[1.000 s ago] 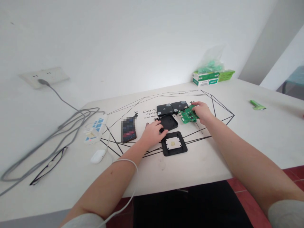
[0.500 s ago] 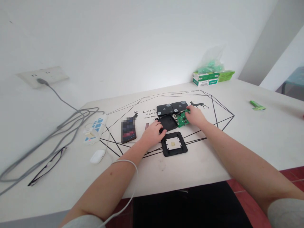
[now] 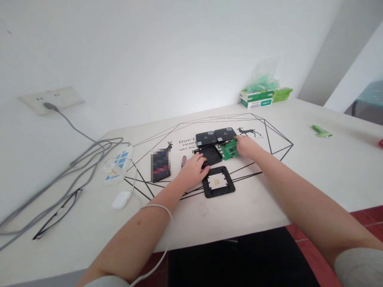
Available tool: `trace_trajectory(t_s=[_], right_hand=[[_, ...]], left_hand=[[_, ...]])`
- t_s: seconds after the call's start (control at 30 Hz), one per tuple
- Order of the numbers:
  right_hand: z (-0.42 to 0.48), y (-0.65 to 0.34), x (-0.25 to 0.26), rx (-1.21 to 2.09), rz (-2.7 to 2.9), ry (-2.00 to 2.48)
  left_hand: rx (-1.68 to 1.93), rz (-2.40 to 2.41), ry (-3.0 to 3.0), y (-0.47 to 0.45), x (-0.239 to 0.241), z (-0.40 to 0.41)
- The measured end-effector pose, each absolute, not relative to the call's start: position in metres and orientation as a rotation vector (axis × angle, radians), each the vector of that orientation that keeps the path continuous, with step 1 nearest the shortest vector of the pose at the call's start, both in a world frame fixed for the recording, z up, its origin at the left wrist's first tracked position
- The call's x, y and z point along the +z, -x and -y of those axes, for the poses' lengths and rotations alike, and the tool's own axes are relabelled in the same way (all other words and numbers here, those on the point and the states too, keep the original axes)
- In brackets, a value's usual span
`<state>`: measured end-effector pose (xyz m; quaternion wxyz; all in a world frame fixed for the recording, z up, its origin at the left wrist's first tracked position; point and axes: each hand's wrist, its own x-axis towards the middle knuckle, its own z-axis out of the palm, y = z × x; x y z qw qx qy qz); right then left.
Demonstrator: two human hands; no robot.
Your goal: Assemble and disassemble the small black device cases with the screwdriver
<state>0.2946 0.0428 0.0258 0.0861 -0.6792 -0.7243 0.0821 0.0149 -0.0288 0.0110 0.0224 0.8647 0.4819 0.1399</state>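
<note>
Left of centre at the table's (image 3: 254, 217) near edge, a white cable (image 3: 158, 205) across the left forearm (image 3: 143, 229); might snag during a reach. Around mid-table, left hand (image 3: 194, 170) half-curled at the left side of a black tray (image 3: 216, 153), firmness of grip impossible to tell. Nearer that edge, black square shell (image 3: 220, 194). At the tray's right side, green circuit board (image 3: 229, 150), pinched by the right hand (image 3: 247, 147); might scrape its ports on the tray wall if pushed askew.

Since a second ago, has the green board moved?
Yes: the green board has moved left, toward the open case, judged against the right corner of the printed lines.
</note>
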Motion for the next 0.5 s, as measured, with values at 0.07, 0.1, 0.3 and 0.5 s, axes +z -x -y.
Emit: trace_trajectory(t_s=[0.07, 0.1, 0.3, 0.5], right_hand=[[-0.042, -0.299, 0.027, 0.252, 2.136, 2.063], [-0.042, -0.301, 0.027, 0.249, 2.129, 2.082], [-0.039, -0.307, 0.03, 0.12, 2.141, 2.173], [-0.035, -0.302, 0.039, -0.038, 1.907, 1.983]], left_hand=[[0.444, -1.45, -2.679, -0.015, 0.01, 0.029], [0.456, -1.432, -2.679, -0.015, 0.01, 0.029], [0.584, -1.282, -2.729, -0.015, 0.024, 0.035], [0.3, -1.054, -2.771, -0.016, 0.046, 0.05]])
